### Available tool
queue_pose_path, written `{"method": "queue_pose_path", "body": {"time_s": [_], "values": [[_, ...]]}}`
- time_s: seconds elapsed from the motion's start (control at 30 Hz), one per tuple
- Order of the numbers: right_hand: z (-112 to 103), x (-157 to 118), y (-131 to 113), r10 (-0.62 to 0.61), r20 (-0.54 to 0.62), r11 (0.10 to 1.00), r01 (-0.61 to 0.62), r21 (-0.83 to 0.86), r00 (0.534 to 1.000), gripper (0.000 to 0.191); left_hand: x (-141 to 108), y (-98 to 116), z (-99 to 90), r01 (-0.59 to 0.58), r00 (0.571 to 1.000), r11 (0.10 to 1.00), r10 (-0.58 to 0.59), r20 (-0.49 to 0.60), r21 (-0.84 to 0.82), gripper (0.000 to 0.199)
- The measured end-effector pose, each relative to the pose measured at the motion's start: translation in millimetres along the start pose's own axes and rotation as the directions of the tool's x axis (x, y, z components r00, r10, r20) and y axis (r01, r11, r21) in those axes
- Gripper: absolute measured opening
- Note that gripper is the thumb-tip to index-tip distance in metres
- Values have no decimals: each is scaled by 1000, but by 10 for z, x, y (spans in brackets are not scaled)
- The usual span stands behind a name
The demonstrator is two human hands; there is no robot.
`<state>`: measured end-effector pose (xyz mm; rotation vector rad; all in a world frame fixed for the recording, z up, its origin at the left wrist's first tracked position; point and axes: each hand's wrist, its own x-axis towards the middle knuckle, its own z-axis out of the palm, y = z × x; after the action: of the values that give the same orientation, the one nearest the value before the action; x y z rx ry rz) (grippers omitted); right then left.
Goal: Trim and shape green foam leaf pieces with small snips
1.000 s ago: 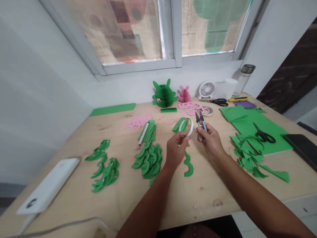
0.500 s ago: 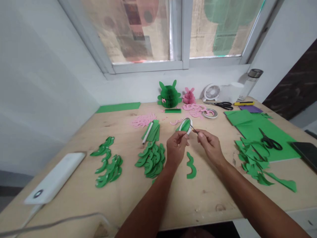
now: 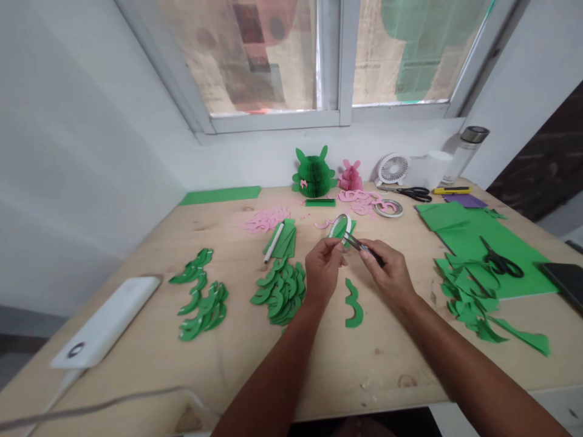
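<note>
My left hand (image 3: 324, 267) pinches a white tape roll (image 3: 333, 224) by its lower edge, holding it upright above the table. In my right hand (image 3: 387, 267) is a pair of tweezers (image 3: 364, 246) with a dark grip, its metal tips at the roll's right side. Green paper shows through and behind the ring. Below and between the hands lies a wavy green paper piece (image 3: 352, 306). A heap of similar green pieces (image 3: 280, 291) rests just left of my left hand.
More green pieces (image 3: 204, 312) and a white power bank (image 3: 107, 321) lie left. Green scraps (image 3: 469, 297), black scissors (image 3: 501, 262) and green sheets (image 3: 523, 243) are right. Paper figures (image 3: 313, 176), pink cutouts (image 3: 266, 218), another tape roll (image 3: 388, 208) and a fan (image 3: 392, 169) stand or lie behind.
The tweezers now show much more of their length, with the dark grip visible in my right hand. The tape roll has turned slightly in my left hand. The whole view has shifted a little.
</note>
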<state>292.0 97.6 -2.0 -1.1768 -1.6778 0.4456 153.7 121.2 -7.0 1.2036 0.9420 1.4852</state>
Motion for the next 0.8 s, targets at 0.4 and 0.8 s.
{"method": "queue_pose_path", "body": {"time_s": [0.4, 0.8], "values": [[0, -12, -10, 6, -52, 997, -3, 72, 999, 28, 3, -51, -16, -30, 999, 998, 29, 15, 50, 14], [11, 35, -19, 263, -128, 951, -235, 201, 956, 26, -96, -104, 5, -218, 974, 869, 166, 154, 443, 17]]}}
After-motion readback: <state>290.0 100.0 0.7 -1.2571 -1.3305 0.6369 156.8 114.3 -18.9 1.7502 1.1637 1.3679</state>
